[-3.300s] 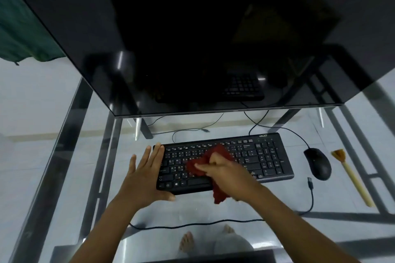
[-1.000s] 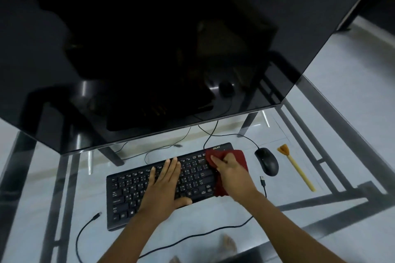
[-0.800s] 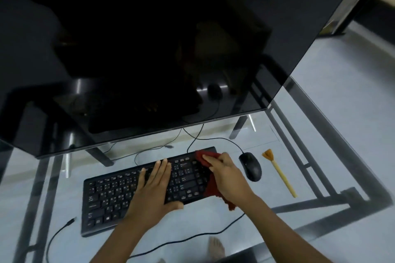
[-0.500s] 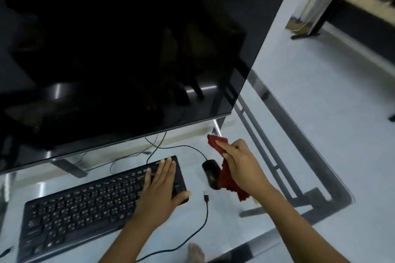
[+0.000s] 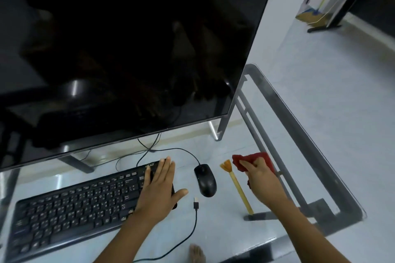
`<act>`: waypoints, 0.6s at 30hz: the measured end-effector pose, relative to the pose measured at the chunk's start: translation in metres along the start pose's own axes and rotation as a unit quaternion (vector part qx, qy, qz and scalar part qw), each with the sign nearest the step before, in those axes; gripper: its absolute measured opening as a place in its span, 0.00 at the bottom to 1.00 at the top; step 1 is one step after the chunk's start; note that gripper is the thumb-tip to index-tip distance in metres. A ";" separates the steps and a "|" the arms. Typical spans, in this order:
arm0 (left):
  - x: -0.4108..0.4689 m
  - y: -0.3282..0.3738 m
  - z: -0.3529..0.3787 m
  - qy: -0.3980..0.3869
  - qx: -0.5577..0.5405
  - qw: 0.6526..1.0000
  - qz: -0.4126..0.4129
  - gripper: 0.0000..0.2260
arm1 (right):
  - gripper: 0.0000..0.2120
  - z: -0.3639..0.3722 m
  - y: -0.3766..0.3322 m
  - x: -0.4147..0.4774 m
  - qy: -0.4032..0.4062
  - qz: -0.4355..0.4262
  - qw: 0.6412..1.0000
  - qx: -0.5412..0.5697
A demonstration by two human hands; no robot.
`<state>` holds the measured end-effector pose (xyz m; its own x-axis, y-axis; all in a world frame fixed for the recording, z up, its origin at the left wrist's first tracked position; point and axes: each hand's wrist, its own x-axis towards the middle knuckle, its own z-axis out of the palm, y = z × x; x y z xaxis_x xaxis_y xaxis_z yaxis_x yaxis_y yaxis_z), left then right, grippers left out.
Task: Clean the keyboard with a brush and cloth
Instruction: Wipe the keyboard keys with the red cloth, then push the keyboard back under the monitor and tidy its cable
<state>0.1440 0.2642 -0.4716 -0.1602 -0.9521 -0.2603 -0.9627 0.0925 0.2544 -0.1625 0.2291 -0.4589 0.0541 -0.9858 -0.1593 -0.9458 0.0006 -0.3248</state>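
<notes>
A black keyboard (image 5: 70, 209) lies on the glass desk at the lower left. My left hand (image 5: 159, 188) rests flat on its right end, fingers together and thumb out. My right hand (image 5: 259, 179) grips a red cloth (image 5: 256, 159) down near the desk's right side, past the mouse. A wooden brush (image 5: 237, 187) with orange bristles lies on the glass between the mouse and my right hand, untouched.
A black mouse (image 5: 205, 179) sits right of the keyboard, its cable running back under the large dark monitor (image 5: 128, 49). A loose USB cable end (image 5: 196, 205) lies near my left thumb. The glass desk's right edge (image 5: 316, 147) is close to my right hand.
My right hand carried the red cloth off the keyboard's right end, over the mouse, to the right of the brush. My left hand slid to the keyboard's right end. The view swung right.
</notes>
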 end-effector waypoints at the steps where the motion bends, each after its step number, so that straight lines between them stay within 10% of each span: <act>1: -0.001 0.000 0.000 -0.002 0.007 1.000 0.000 0.49 | 0.18 -0.001 -0.002 0.000 -0.002 -0.012 1.000 0.011; 18: -0.068 -0.085 -0.032 0.065 -0.021 0.994 -0.085 0.40 | 0.22 0.030 -0.194 0.007 -0.053 -0.181 0.980 0.057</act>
<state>0.2438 0.3119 -0.4452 0.0368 -0.9828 -0.1808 -0.9628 -0.0833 0.2569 0.0312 0.2274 -0.4245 0.4181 -0.9019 -0.1087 -0.8166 -0.3208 -0.4799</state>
